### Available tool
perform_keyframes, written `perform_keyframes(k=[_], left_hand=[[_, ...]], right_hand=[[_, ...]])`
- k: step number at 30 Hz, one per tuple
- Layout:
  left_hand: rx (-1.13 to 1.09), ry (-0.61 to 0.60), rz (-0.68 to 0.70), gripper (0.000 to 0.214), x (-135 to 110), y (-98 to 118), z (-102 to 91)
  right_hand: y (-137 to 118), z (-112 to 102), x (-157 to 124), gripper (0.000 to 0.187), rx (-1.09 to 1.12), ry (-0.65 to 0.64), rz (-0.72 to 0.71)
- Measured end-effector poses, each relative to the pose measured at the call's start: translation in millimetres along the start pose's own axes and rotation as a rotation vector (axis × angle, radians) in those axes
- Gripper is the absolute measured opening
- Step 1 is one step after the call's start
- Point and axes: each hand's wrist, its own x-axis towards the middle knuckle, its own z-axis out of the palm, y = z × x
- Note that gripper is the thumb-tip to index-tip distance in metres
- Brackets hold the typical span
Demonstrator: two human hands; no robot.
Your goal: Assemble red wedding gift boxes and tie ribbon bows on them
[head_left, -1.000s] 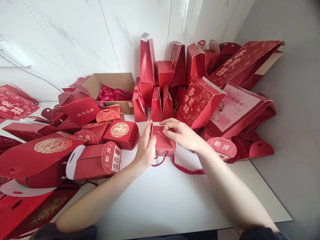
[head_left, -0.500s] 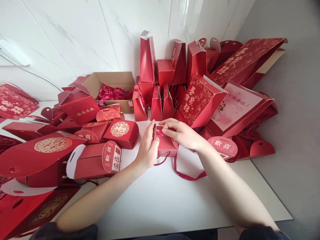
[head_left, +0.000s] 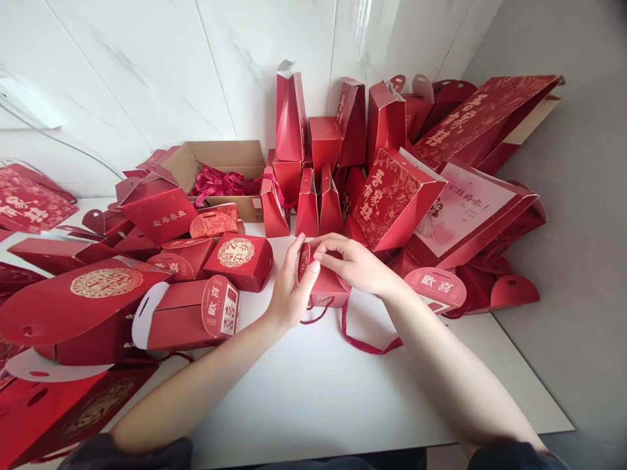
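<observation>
A small red gift box [head_left: 330, 284] sits on the white table in front of me, its rounded flaps at the top and a dark red cord handle [head_left: 316, 316] hanging from its near side. My left hand [head_left: 290, 287] grips the box from the left, thumb in front and fingers along the left flap [head_left: 304, 256]. Over the top, my right hand [head_left: 350, 262] has thumb and index finger pinched at the flap edge; the fingertips partly hide what they grip. A crimson ribbon [head_left: 367, 347] trails in a loop from the box's right side.
Red gift boxes [head_left: 186, 313] crowd the table's left side. A cardboard carton [head_left: 225, 151] holds crimson ribbons [head_left: 223, 183] at the back. Tall red boxes [head_left: 290, 117] stand by the tiled wall, and larger red gift bags [head_left: 470, 209] lean on the right.
The box's top flaps have come closer together, covering the pink patch that showed at the opening. My left thumb has moved up to the flap, near my right fingertips.
</observation>
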Motion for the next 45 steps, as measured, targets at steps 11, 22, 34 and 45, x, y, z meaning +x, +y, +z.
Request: perform_keyframes(k=[11,22,34,45], left_hand=[[-0.04,0.008,-0.038,0.051,1.6,-3.6,0.0],[-0.071,-0.006,-0.044,0.052,1.8,-5.8,0.2],[0.03,-0.022,0.006,0.052,-0.6,-3.9,0.7],[0.066,-0.009,0.083,0.053,-0.5,-3.0,-0.8]], right_hand=[[1.0,-4.4,-2.6,0.018,-0.035,-0.061,0.019],[-2.7,-1.0,-1.6,0.02,-0.027,-0.044,0.01],[-0.2,1.4,-1.0,0.021,-0.033,-0.041,-0.018],[0.9,0.4,-0.1,0.021,0.035,-0.025,0.008]])
